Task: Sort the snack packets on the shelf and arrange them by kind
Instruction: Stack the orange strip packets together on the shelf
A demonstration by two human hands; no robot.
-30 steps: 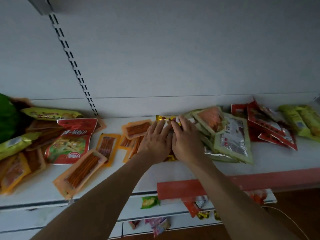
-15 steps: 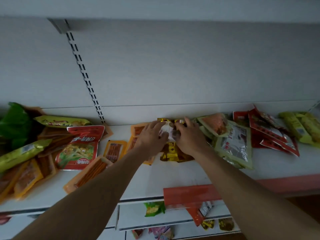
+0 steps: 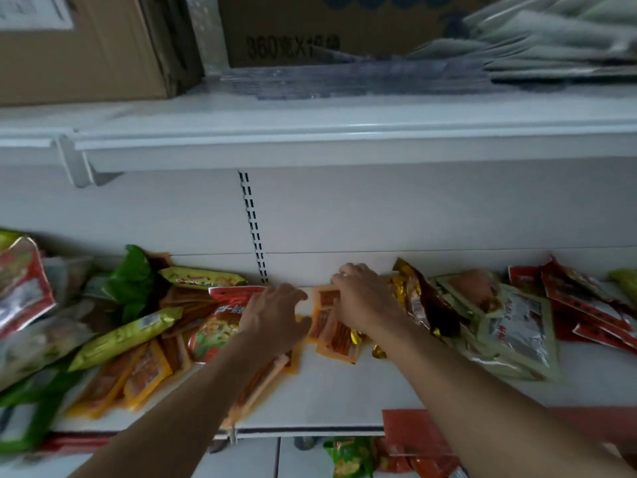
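On the shelf: the white metal shelf board (image 3: pixel 344 391) is covered in mixed snack bags, and both hands are in the middle of it.
Task's thing: the flat orange plastic packets of reddish-brown sticks (image 3: pixel 332 334) lie mid-shelf between the two hands, partly under the right one.
Right hand: the right hand (image 3: pixel 365 298) is palm down on those packets, with the fingers close together and bent over their far end. Can't tell whether it's pinching or only pressing.
Left hand: the left hand (image 3: pixel 275 315) hovers over the edge of a red glossy bag with a corn picture (image 3: pixel 217 326). Its fingers curl down out of sight, so I can't tell about a grip.
How I'd do it: square the orange ones into one stack first, then slide the lot left to the bigger orange heap (image 3: pixel 144 370). Keep them low so they don't drag the crinkly gold foil packets (image 3: pixel 405 288) along.
Watch out: those slick bags fan out when they're pushed from one end.
Since half a second ago: the hands were together, pinching a small white-and-gold packet; now they're apart. The view has tipped up too, so the brown cardboard boxes (image 3: pixel 86 46) on the shelf above show.
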